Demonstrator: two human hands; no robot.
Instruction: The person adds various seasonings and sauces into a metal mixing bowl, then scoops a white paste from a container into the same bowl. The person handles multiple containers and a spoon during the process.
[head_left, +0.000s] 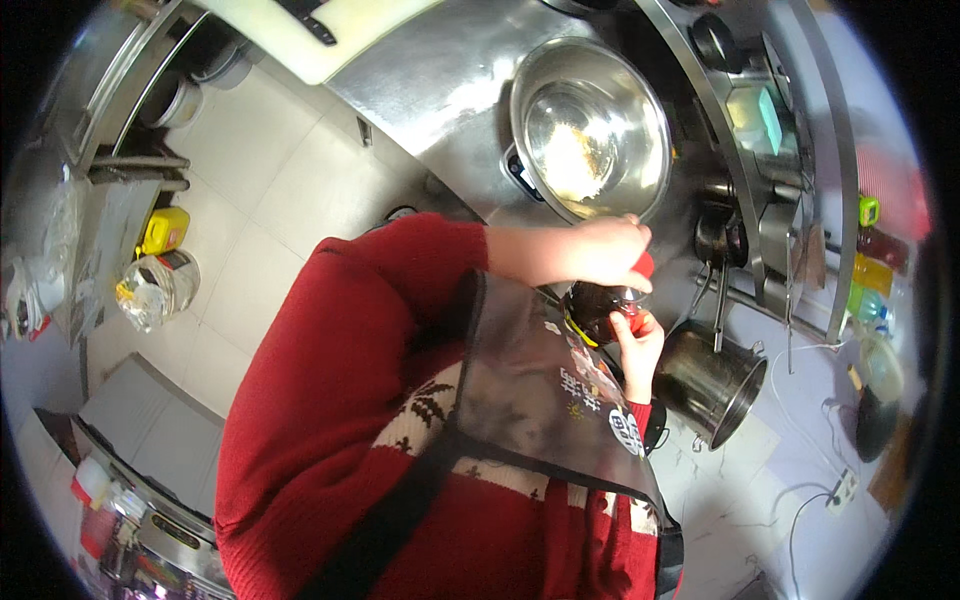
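Both my hands are at a dark jar or bottle (592, 309) in front of my apron, over the counter's edge. My left hand (611, 244) is bent above it, with a red piece (643, 264), perhaps a lid, at its fingers. My right hand (641, 349) grips the container's side, where red shows near the thumb. My left forearm hides part of it. Just beyond the left hand, a large stainless-steel bowl (637, 97) stands on a digital kitchen scale (525, 178). A pale, glaring heap of food (574, 165) lies in the bowl.
A white cutting board (367, 30) with a black-handled knife (319, 28) lies on the steel counter (442, 82). To the right are a tall steel pot (709, 382), pans (720, 236) and a metal shelf (739, 165). A yellow jug (165, 230) stands on the tiled floor.
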